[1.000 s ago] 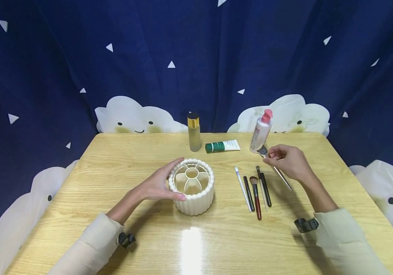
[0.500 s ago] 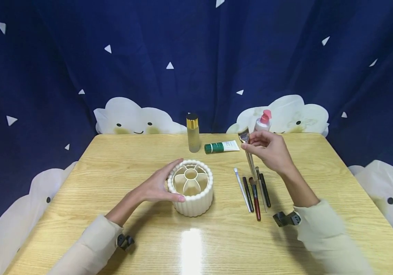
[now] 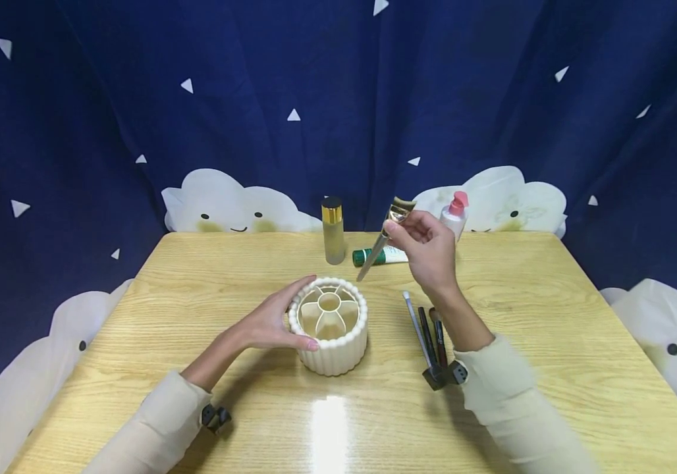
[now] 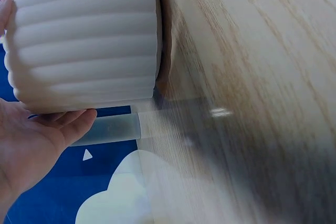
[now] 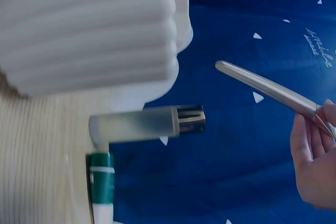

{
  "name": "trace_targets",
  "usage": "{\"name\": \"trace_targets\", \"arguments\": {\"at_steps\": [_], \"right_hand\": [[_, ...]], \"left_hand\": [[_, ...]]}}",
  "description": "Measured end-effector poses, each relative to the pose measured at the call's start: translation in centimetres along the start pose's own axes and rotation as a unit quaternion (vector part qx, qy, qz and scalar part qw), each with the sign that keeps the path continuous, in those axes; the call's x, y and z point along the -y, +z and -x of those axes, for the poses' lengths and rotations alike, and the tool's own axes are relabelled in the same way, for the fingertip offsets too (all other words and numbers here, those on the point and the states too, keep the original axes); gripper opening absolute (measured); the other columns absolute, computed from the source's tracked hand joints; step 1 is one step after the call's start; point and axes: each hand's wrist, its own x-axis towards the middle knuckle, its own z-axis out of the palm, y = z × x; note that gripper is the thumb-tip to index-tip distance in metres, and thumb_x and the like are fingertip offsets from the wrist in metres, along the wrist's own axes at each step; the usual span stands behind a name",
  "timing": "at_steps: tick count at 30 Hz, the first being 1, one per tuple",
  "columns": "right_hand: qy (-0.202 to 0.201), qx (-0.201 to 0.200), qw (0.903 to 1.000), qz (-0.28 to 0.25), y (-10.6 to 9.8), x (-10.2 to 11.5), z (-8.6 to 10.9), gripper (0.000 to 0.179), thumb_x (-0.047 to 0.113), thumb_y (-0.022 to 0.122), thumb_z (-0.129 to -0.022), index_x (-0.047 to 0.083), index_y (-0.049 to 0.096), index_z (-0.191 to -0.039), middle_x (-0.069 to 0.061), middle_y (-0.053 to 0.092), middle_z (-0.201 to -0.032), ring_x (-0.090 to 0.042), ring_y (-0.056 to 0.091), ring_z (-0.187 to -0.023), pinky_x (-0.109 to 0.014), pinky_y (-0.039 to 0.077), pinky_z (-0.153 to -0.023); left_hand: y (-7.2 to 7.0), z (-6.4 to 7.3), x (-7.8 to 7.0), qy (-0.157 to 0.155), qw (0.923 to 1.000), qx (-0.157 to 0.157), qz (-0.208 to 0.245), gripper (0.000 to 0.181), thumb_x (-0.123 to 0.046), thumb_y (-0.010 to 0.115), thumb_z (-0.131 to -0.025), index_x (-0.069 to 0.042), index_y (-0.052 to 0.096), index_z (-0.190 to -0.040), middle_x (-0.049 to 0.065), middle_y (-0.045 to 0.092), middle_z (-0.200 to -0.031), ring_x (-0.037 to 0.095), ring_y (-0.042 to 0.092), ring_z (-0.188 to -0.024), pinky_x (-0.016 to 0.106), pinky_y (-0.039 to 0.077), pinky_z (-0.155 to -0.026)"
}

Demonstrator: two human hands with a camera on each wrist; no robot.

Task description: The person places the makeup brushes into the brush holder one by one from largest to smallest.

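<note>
The left hand [image 3: 273, 322] curves firmly round a cylindrical cream ribbed holder [image 3: 338, 355] on the pale wooden table [image 3: 552, 289]; the right hand [image 3: 431, 253] pinches a shiny metallic brush [image 3: 376, 251], handle slanting down, apart from the holder. Beyond lies a green-and-white tube [image 3: 361, 257], near an upright frosted gold-collared bottle [image 3: 334, 242].

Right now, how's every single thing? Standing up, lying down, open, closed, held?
Holder: upright, open on top, held by the left hand
Brush: tilted, bristles up, held by the right hand
Bottle: upright, capped
Tube: lying, capped
Pump bottle: upright, partly hidden
Other brushes: lying on the table
</note>
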Motion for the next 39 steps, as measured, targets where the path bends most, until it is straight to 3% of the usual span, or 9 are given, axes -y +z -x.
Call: {"name": "trace_targets", "arguments": {"at_steps": [4,11,20,24,28,35,39], "right_hand": [[0.004,-0.001,0.9998,-0.017,1.5,-0.9,0.0,0.01,0.002,0.069,-0.084,0.007,0.06,-0.084,0.004,0.067,-0.079,-0.006,0.065,-0.071,-0.028,0.06,-0.07],[0.035,0.031,0.9984,0.031,2.8,-2.7,0.6,0.011,0.004,0.068,-0.085,-0.003,0.06,-0.086,0.007,0.067,-0.077,-0.005,0.065,-0.07,-0.029,0.061,-0.07],[0.059,0.089,0.9882,0.109,3.1,-4.7,1.7,0.019,0.008,0.069,-0.086,-0.009,0.061,-0.083,-0.021,0.068,-0.085,-0.01,0.067,-0.07,-0.035,0.061,-0.074],[0.049,0.108,0.9778,0.173,2.9,-5.1,2.0,0.021,0.015,0.07,-0.085,-0.004,0.065,-0.08,-0.019,0.069,-0.082,-0.012,0.064,-0.07,-0.027,0.059,-0.07],[0.035,0.139,0.9599,0.241,2.7,-5.3,2.1,0.019,0.021,0.07,-0.086,0.004,0.069,-0.078,-0.01,0.068,-0.076,-0.011,0.057,-0.068,-0.02,0.049,-0.062],[0.01,0.177,0.9442,0.277,2.6,-5.7,2.3,0.017,0.018,0.072,-0.083,0.005,0.069,-0.073,-0.008,0.065,-0.076,-0.016,0.056,-0.074,-0.022,0.047,-0.062],[0.022,0.2,0.9332,0.298,2.8,-5.9,2.4,0.017,0.021,0.073,-0.081,0.006,0.069,-0.073,-0.005,0.064,-0.076,-0.016,0.057,-0.076,-0.023,0.048,-0.066]], "left_hand": [[0.0,0.0,0.0,0.003,1.0,0.001,0.001,0.117,-0.037,0.089,-0.06,-0.012,0.02,-0.151,0.012,0.04,-0.148,0.031,0.04,-0.134,0.054,0.032,-0.112],[0.0,-0.1,-0.1,0.011,0.9999,0.003,-0.004,0.118,-0.039,0.088,-0.06,-0.014,0.019,-0.152,0.013,0.04,-0.148,0.032,0.041,-0.134,0.054,0.033,-0.111],[0.0,-0.1,-0.2,0.005,0.9999,0.007,-0.006,0.117,-0.039,0.088,-0.06,-0.015,0.02,-0.152,0.012,0.041,-0.147,0.03,0.042,-0.133,0.051,0.033,-0.112],[0.0,-0.2,-0.1,0.006,0.9999,0.006,-0.008,0.117,-0.04,0.088,-0.06,-0.015,0.019,-0.152,0.012,0.04,-0.148,0.03,0.042,-0.133,0.051,0.034,-0.112],[0.0,-0.2,-0.1,0.005,0.9999,0.006,-0.006,0.118,-0.04,0.088,-0.06,-0.016,0.019,-0.152,0.012,0.04,-0.148,0.029,0.042,-0.133,0.05,0.034,-0.112],[-0.1,-0.1,0.0,-0.001,1.0,0.008,-0.003,0.118,-0.041,0.088,-0.059,-0.018,0.019,-0.152,0.011,0.039,-0.149,0.028,0.042,-0.133,0.05,0.035,-0.112],[-0.1,-0.1,0.1,-0.004,1.0,0.008,0.001,0.118,-0.041,0.088,-0.059,-0.018,0.019,-0.152,0.011,0.038,-0.149,0.029,0.043,-0.133,0.051,0.035,-0.111]]}}
